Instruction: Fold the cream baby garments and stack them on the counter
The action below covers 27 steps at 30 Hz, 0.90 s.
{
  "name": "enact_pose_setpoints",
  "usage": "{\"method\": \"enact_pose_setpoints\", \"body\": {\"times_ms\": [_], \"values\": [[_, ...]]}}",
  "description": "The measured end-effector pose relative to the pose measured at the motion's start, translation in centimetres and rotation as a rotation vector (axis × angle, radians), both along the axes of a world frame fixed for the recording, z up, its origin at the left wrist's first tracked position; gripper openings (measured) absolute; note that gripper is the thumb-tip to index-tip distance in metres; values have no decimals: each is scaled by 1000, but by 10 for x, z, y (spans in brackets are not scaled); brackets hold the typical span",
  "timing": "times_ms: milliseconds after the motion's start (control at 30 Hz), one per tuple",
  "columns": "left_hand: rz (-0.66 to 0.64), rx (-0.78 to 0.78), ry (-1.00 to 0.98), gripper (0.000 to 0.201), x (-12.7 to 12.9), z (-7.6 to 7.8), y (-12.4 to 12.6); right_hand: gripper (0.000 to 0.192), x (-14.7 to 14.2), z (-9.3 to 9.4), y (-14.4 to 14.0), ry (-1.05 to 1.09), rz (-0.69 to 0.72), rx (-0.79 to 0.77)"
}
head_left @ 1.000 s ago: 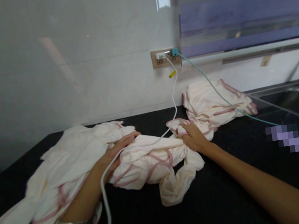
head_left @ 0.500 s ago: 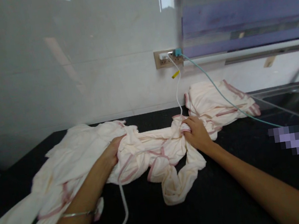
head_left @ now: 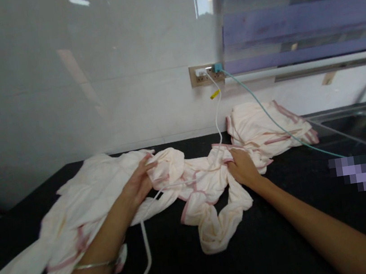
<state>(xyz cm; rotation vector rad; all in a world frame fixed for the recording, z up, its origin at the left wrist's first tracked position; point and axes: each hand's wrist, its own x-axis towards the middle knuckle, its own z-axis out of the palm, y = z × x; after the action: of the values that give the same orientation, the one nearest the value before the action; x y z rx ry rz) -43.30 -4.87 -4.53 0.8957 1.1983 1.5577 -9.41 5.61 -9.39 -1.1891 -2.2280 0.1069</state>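
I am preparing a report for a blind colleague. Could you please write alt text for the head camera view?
Two bare hands grip a crumpled cream garment with pink trim on a black countertop: the left hand at its left part, the right hand at its right. A white cable runs from a wall socket across the cloth, and a folded cream pile lies behind by the wall.

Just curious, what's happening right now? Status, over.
Both hands gripping: left hand, right hand on the crumpled cream pink-trimmed cloth. White charging cable draped across it.
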Motion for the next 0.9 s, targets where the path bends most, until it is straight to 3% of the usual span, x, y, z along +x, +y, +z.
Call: {"method": "enact_pose_setpoints", "body": {"times_ms": [100, 233, 333, 433, 533, 633, 733, 833, 900], "values": [[-16, 25, 136, 101, -1, -12, 8, 24, -1, 4, -4, -7, 94, -3], [-126, -33, 560, 109, -6, -30, 14, 41, -3, 10, -11, -78, 260, -4], [-301, -65, 906, 119, -12, -41, 12, 47, -5, 11, -14, -156, 239, -18], [-369, -1, 997, 114, -19, -43, 9, 44, -5, 11, -15, -188, 173, -31], [-192, 7, 969, 92, -28, -36, 11, 38, -5, 14, -15, -198, 62, -39], [150, 17, 902, 69, -36, -24, 12, 34, -4, 17, -16, -213, -74, -45], [457, 25, 607, 46, -40, -12, 8, 35, -2, 19, -16, -225, -159, -56], [466, 51, 209, 35, -46, 2, 2, 36, -2, 18, -17, -229, -173, -61], [431, 95, 101, 41, -53, 10, -1, 37, -2, 18, -17, -231, -164, -57]]}}
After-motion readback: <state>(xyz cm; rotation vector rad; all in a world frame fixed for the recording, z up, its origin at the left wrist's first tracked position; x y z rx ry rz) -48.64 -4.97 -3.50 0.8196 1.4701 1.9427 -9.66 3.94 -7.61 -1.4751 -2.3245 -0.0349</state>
